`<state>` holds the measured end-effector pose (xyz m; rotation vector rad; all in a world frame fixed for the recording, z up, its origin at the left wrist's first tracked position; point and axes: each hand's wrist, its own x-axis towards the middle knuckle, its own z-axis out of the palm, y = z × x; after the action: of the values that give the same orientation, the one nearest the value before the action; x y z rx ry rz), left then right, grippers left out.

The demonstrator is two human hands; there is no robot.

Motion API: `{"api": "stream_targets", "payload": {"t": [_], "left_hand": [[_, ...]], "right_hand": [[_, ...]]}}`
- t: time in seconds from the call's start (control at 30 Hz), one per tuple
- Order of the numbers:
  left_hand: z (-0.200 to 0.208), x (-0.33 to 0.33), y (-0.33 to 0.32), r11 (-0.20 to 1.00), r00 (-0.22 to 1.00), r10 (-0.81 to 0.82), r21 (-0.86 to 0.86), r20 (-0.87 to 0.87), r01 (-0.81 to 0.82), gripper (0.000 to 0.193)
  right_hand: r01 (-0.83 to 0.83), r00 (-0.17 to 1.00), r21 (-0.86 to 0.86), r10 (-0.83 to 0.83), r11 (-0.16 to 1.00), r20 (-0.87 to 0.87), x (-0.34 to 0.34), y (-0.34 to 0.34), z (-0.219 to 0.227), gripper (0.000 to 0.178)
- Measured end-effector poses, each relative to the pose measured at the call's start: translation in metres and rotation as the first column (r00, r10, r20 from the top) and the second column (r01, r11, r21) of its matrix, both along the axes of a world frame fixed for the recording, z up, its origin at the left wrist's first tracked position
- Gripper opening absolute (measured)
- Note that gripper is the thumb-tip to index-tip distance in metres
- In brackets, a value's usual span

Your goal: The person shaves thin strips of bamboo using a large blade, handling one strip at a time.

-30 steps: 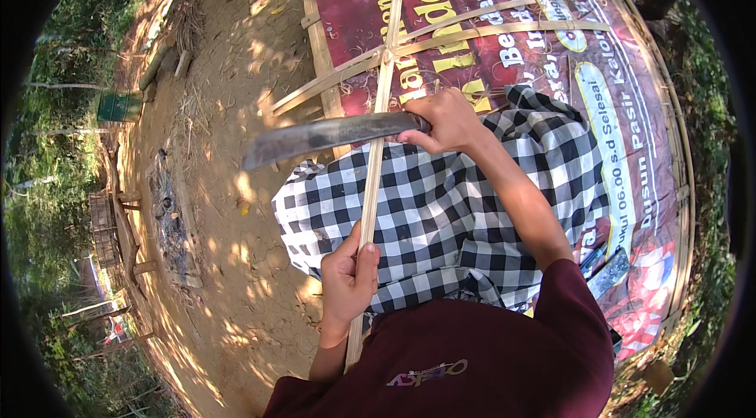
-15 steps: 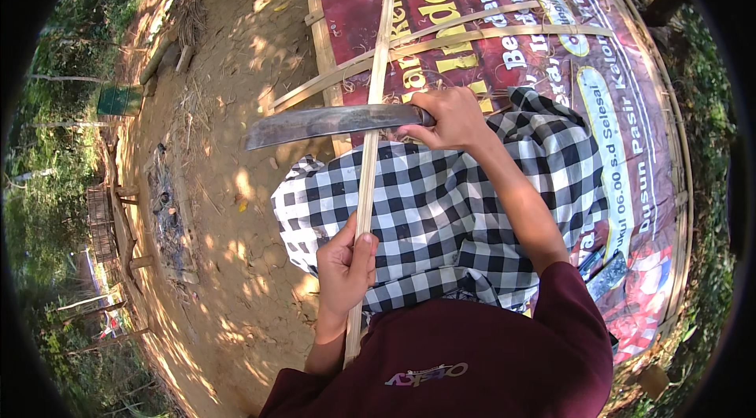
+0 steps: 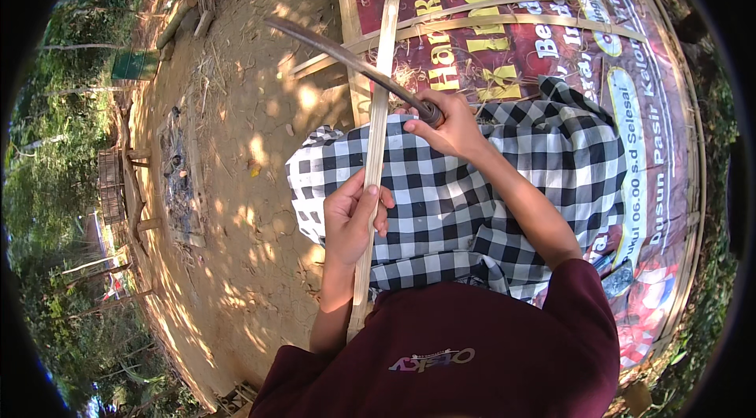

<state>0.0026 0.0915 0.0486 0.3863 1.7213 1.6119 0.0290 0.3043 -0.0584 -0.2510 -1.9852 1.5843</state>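
Left hand: [image 3: 354,217] fingers curled tight around the strip [image 3: 376,126], thumb laid up along its near face — a firm clasp, low on its length.
Right hand: [image 3: 449,128] fist closed on the knife [image 3: 346,59] handle, just right of the strip and above the left hand.
Strip: long, pale, flat split bamboo; runs from under the left forearm up past both hands to the top edge of the view. A short tail sticks out below the left grip, against the maroon shirt [image 3: 449,347].
Knife: dark curved blade, reaching up and left from the right fist; it crosses the strip just above the fist. Whether the edge bites into the strip — cannot tell.
Lap: checked cloth [image 3: 504,197], black and white, under both hands.
Beyond the hands: red printed banner [image 3: 598,48] on the ground, with more bamboo slats [image 3: 504,22] lying across it.
Left of the grip: bare dirt [image 3: 228,182] with sun patches; greenery at the rim.
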Motion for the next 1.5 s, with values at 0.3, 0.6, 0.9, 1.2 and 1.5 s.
{"api": "stream_targets", "payload": {"t": [0.3,0.6,0.9,1.2,1.5], "left_hand": [[-0.026,0.016,0.022,0.970,0.974,-0.221,-0.111,-0.057,0.214,0.037],[-0.050,0.023,-0.053,0.863,0.933,-0.275,-0.368,0.231,0.345,0.025],[-0.046,0.022,-0.080,0.809,0.917,-0.322,-0.433,0.237,0.396,0.025],[-0.052,0.028,-0.086,0.879,0.959,-0.280,-0.390,0.045,0.275,0.031],[-0.016,0.007,-0.025,0.871,0.855,-0.186,-0.484,-0.485,-0.085,0.029]], "right_hand": [[0.023,0.999,-0.622,-0.036,0.783,-0.007,0.001,0.004,-0.003,0.026],[0.183,0.964,-0.617,-0.263,0.765,-0.040,0.009,0.054,-0.003,0.026],[0.334,0.923,-0.553,-0.383,0.763,0.029,0.007,0.075,-0.020,0.024],[0.287,0.939,-0.623,-0.342,0.728,0.034,0.010,0.084,-0.027,0.026],[0.074,0.982,-0.100,-0.056,0.992,0.179,0.002,0.003,-0.005,0.055]]}}
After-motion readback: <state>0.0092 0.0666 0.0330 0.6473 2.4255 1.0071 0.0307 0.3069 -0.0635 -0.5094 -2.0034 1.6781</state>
